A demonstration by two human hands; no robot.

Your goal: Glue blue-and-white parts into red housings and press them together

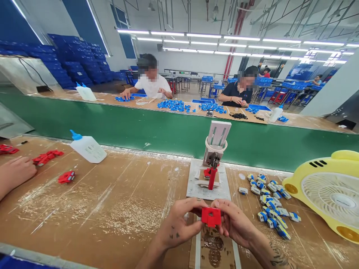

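Between both hands is a small red plastic part with a dark hole in its face, held just above the worktable. My left hand grips its left side between thumb and fingers. My right hand pinches the right side. Directly beyond them stands a toggle clamp fixture with a red handle on a pale base plate. Another red piece sits in that fixture. Under the hands lies a brown strip with wet-looking dark stains, edged in white.
Several blue-and-white pieces lie to the right, beside a yellow fan. Left are a white bottle, a single red part, more red parts and another person's hand. A green divider runs across; two people work beyond.
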